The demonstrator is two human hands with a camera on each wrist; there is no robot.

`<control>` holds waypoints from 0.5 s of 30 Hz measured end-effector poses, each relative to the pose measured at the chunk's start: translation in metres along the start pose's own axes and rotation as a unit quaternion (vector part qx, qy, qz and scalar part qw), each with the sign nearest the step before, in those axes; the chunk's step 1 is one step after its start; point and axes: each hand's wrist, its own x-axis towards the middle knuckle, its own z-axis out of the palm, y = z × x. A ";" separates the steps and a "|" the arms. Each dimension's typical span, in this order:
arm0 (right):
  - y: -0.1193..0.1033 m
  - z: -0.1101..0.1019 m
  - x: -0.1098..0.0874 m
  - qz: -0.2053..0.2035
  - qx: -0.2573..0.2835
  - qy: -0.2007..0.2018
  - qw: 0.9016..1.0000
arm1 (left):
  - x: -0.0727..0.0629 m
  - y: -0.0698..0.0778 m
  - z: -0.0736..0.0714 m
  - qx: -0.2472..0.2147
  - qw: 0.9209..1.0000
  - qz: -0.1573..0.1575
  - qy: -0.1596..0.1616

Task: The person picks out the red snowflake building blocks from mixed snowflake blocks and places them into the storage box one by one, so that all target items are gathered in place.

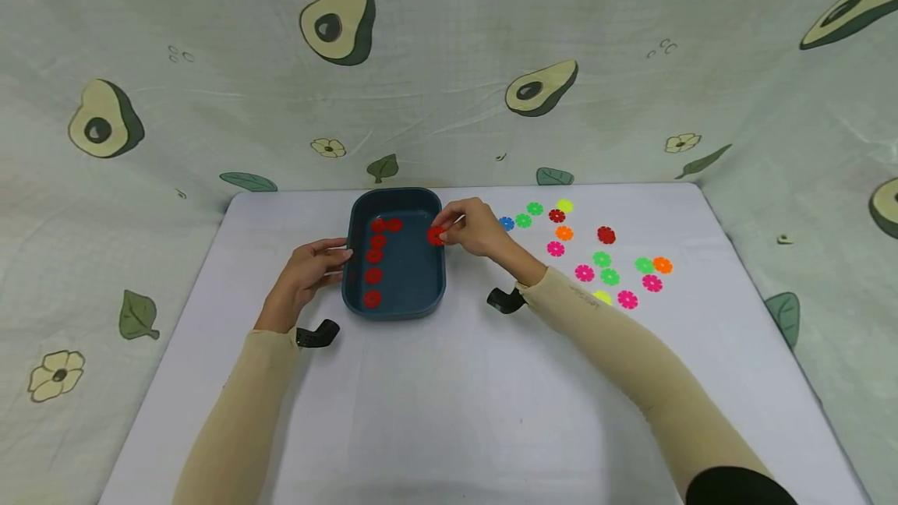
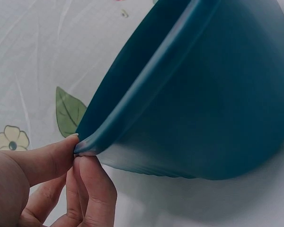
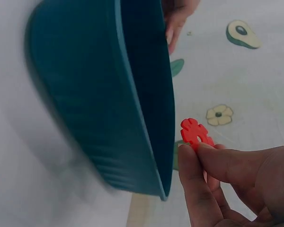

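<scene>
A dark blue rectangular plastic tub stands on the white table. Inside it, several red notched discs form a line down the left side, with another beside the top one. My left hand pinches the tub's left rim between thumb and fingers, as the left wrist view shows closely. Over the right rim, my right hand holds a red flower-shaped disc between thumb and forefinger. In the right wrist view that disc is apart from the tub wall.
Scattered right of the tub lie several notched discs: green discs, pink discs, an orange disc, a blue disc and dark red discs. My right forearm partly covers a yellow disc. A patterned cloth hangs behind the table.
</scene>
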 end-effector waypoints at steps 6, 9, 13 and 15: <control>-0.009 0.015 0.013 0.000 0.004 -0.010 1.000 | -0.002 0.000 0.000 0.010 1.000 0.002 0.005; -0.012 0.021 0.019 -0.007 -0.008 -0.014 1.000 | -0.001 0.000 0.000 0.012 1.000 0.001 0.005; -0.016 0.029 0.026 0.000 -0.023 -0.018 1.000 | -0.001 0.000 0.000 0.011 1.000 0.002 0.008; -0.018 0.033 0.030 0.005 -0.029 -0.019 0.999 | -0.001 0.000 0.001 0.010 1.000 0.004 0.009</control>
